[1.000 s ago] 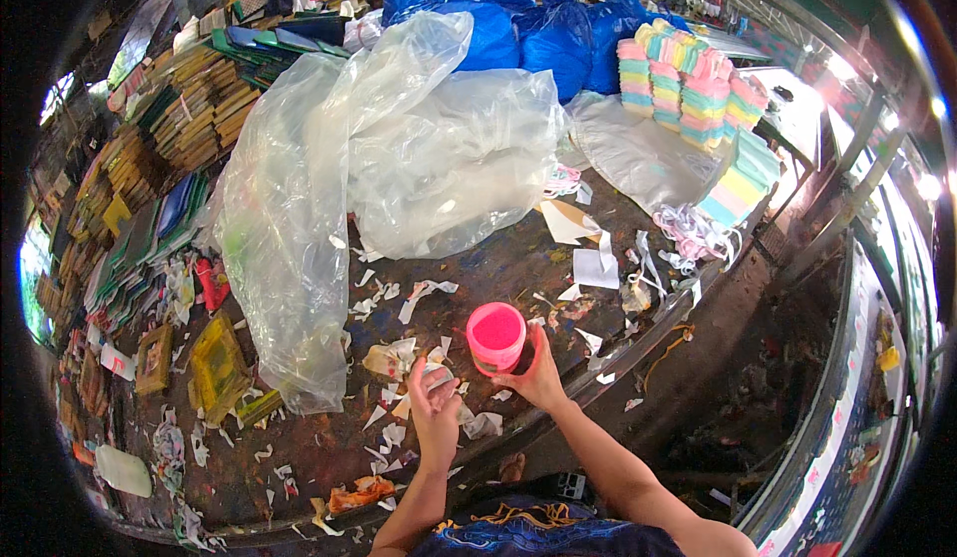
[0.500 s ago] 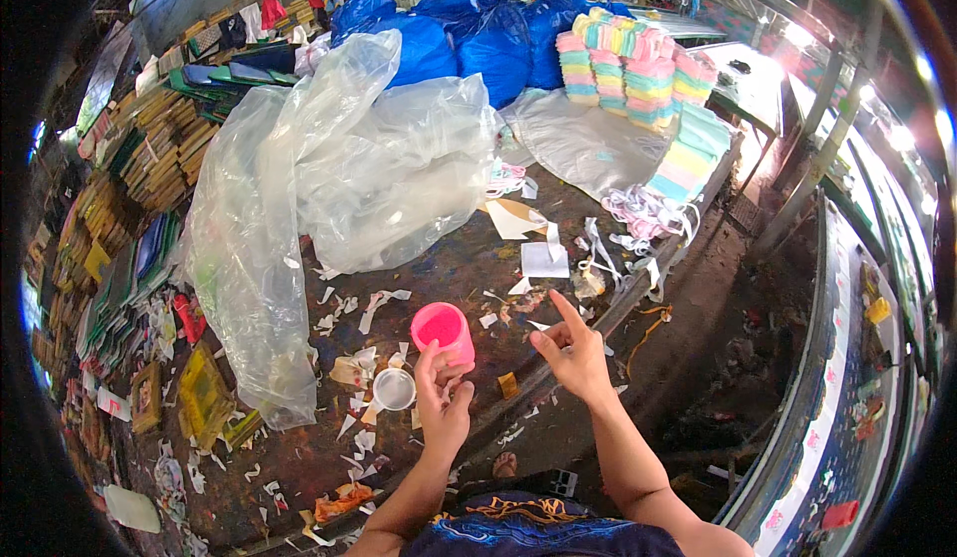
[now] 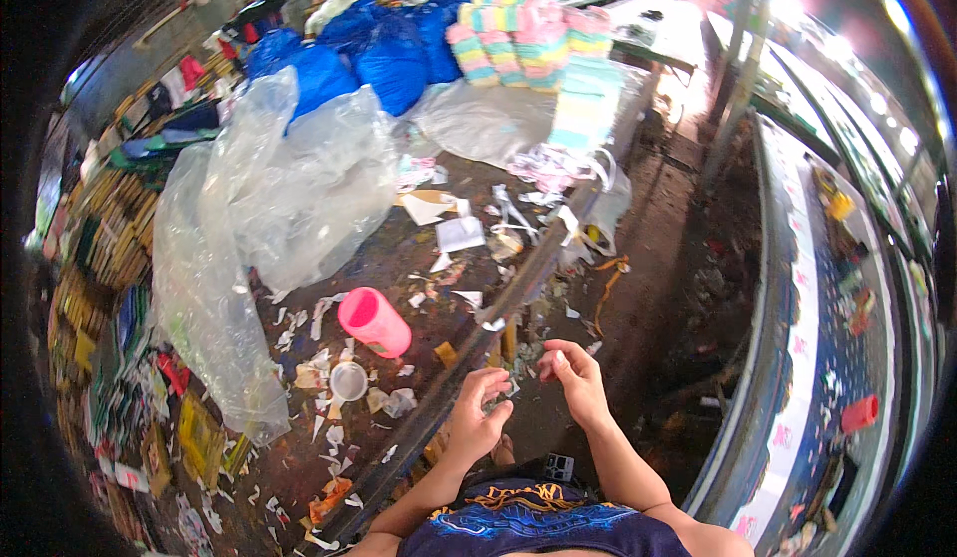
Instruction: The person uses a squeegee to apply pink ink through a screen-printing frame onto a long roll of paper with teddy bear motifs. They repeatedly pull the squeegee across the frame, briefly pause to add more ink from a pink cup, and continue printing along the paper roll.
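The left hand [image 3: 483, 408] hangs just beyond the near edge of the worktable [image 3: 464, 353], its thumb apart from its loosely curled fingers. The right hand [image 3: 575, 378] hovers beside it, well apart from the table, fingers half bent and thumb near the index finger. The pink container [image 3: 377, 326] stands on the tabletop, forward and left of both hands, touched by neither. Next to it sits a small whitish round tub [image 3: 348, 382] among paper scraps. Farther out lie crumpled clear plastic sheeting [image 3: 309, 193], blue bags [image 3: 391, 74] and pastel folded stacks [image 3: 528, 44].
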A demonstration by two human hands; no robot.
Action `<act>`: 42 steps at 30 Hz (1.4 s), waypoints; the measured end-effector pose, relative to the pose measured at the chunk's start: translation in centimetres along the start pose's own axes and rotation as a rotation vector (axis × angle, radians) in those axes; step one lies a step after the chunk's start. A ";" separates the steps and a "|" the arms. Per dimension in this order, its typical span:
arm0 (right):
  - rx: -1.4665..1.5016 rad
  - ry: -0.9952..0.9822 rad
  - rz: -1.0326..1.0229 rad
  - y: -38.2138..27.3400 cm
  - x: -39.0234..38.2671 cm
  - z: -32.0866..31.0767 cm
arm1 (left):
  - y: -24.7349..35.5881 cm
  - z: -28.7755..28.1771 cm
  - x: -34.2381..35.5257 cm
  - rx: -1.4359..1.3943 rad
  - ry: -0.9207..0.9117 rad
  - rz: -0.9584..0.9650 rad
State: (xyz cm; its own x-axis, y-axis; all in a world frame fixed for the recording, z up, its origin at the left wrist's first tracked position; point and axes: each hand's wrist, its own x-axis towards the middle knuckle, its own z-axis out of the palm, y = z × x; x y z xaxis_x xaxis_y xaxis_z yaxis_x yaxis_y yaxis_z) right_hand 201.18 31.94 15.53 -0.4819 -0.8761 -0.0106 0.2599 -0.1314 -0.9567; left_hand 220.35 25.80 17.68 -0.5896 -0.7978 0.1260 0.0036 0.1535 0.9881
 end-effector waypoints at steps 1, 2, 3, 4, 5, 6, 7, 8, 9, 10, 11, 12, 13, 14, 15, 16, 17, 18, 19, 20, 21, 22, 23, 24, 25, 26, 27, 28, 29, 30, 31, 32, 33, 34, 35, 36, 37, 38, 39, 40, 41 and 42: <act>0.088 0.013 -0.002 0.2 -1.0 -1.3 | -0.1 1.2 -0.5 0.029 -0.066 0.000; 0.198 0.046 -0.039 0.2 -2.2 -2.4 | -0.3 2.4 -1.0 0.059 -0.133 0.002; 0.310 0.076 -0.078 0.0 -3.4 -2.9 | -0.4 3.4 -1.5 0.032 -0.241 0.005; 0.418 0.103 -0.118 -0.1 -4.6 -3.5 | 0.0 4.8 -2.0 0.045 -0.313 0.024; 0.456 0.115 -0.166 -0.3 -5.7 -4.0 | 0.9 6.3 -2.7 0.058 -0.384 0.043; 0.491 0.122 -0.210 -0.6 -6.8 -4.4 | 1.4 7.7 -3.4 0.068 -0.448 0.060; 0.526 0.128 -0.254 -1.0 -8.0 -4.7 | 1.1 9.3 -4.0 0.051 -0.513 0.134; 0.560 0.132 -0.299 -1.5 -9.1 -5.3 | 0.6 10.8 -4.6 0.142 -0.542 0.289; 0.540 0.130 -0.308 -1.8 -10.2 -5.9 | 0.3 12.2 -5.6 0.162 -0.578 0.297; 0.548 0.161 -0.351 -2.4 -11.2 -6.0 | 0.2 13.5 -6.6 0.183 -0.613 0.305; 0.555 0.203 -0.389 -2.5 -12.1 -6.6 | 0.1 14.7 -7.5 0.209 -0.618 0.370; 0.557 0.244 -0.435 -2.9 -13.0 -7.1 | 0.1 15.8 -8.4 0.193 -0.623 0.383; 0.575 0.323 -0.418 -3.6 -14.2 -7.3 | 0.1 16.8 -9.3 0.177 -0.627 0.395; 0.554 0.343 -0.458 -3.8 -15.1 -7.6 | 0.1 17.6 -10.2 0.161 -0.629 0.405; 0.563 0.375 -0.490 -4.2 -16.0 -7.9 | 0.5 18.3 -10.6 0.084 -0.621 0.444; 0.573 0.406 -0.520 -4.4 -16.8 -8.2 | 1.0 18.5 -10.9 0.118 -0.635 0.483; 0.542 0.439 -0.553 -4.6 -17.4 -8.3 | 1.3 18.6 -11.1 0.152 -0.648 0.522; 0.512 0.473 -0.587 -4.8 -17.9 -8.3 | 1.6 18.7 -11.4 0.186 -0.663 0.562; 0.481 0.507 -0.620 -4.8 -18.5 -8.2 | 1.7 18.7 -11.7 0.174 -0.674 0.575; 0.460 0.516 -0.655 -4.6 -19.0 -8.2 | 1.8 18.7 -12.0 0.162 -0.686 0.588; 0.439 0.524 -0.693 -4.3 -19.4 -8.2 | 1.9 18.5 -12.1 0.152 -0.699 0.603; 0.419 0.532 -0.730 -4.1 -19.8 -8.1 | 2.2 18.2 -12.2 0.176 -0.724 0.617; 0.416 0.566 -0.752 -3.8 -20.1 -7.9 | 2.4 17.8 -12.3 0.201 -0.748 0.632; 0.410 0.600 -0.772 -3.6 -20.4 -7.5 | 2.5 17.4 -12.3 0.225 -0.770 0.645; 0.406 0.633 -0.791 -3.4 -20.7 -7.1 | 2.5 16.9 -12.5 0.219 -0.783 0.650; 0.396 0.666 -0.793 -3.1 -20.9 -6.7 | 2.5 16.5 -12.6 0.214 -0.796 0.654; 0.383 0.703 -0.791 -2.8 -21.2 -6.2 | 2.5 16.0 -12.9 0.205 -0.810 0.655; 0.370 0.739 -0.789 -2.5 -21.4 -5.6 | 2.4 15.4 -13.1 0.186 -0.824 0.632; 0.369 0.774 -0.798 -2.3 -21.5 -4.9 | 2.2 14.6 -13.3 0.167 -0.837 0.610; 0.340 0.801 -0.811 -1.9 -21.7 -4.1 | 2.0 13.8 -13.5 0.152 -0.851 0.584; 0.312 0.827 -0.825 -1.5 -21.9 -3.2 | 1.9 13.0 -13.7 0.110 -0.854 0.573; 0.282 0.854 -0.839 -1.1 -22.0 -2.3 | 1.8 12.2 -13.8 0.068 -0.857 0.561; 0.257 0.869 -0.840 -0.5 -22.2 -1.4 | 1.7 11.2 -14.1 0.030 -0.864 0.544; 0.232 0.885 -0.841 0.2 -22.3 -0.6 | 1.3 10.1 -14.2 -0.011 -0.879 0.526; 0.206 0.902 -0.842 0.9 -22.4 0.3 | 0.8 9.2 -14.4 -0.052 -0.896 0.508; 0.168 0.925 -0.857 1.5 -22.6 1.1 | 0.5 8.3 -14.6 -0.097 -0.912 0.489; 0.130 0.951 -0.872 2.3 -22.9 2.0 | 0.4 7.3 -14.8 -0.122 -0.931 0.456; 0.090 0.978 -0.887 3.0 -23.1 2.8 | 0.5 6.3 -15.0 -0.147 -0.952 0.423; 0.076 0.993 -0.904 3.8 -23.4 3.5 | 0.5 5.3 -15.3 -0.172 -0.974 0.388; 0.059 1.032 -0.876 4.4 -23.8 4.0 | 0.6 4.5 -15.4 -0.178 -0.991 0.378; 0.042 1.074 -0.847 4.9 -24.2 4.4 | 0.8 3.9 -15.5 -0.186 -1.010 0.369; 0.030 1.109 -0.817 5.2 -24.6 5.0 | 1.0 3.2 -15.6 -0.189 -1.023 0.360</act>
State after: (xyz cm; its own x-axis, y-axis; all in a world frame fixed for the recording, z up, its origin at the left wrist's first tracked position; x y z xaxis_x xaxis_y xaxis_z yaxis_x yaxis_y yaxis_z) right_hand 218.57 50.49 12.26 -0.9101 0.2768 0.3083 -0.4059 -0.4472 -0.7970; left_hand 226.91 40.27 16.45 -0.9196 0.1493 0.3634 0.3815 0.1191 0.9166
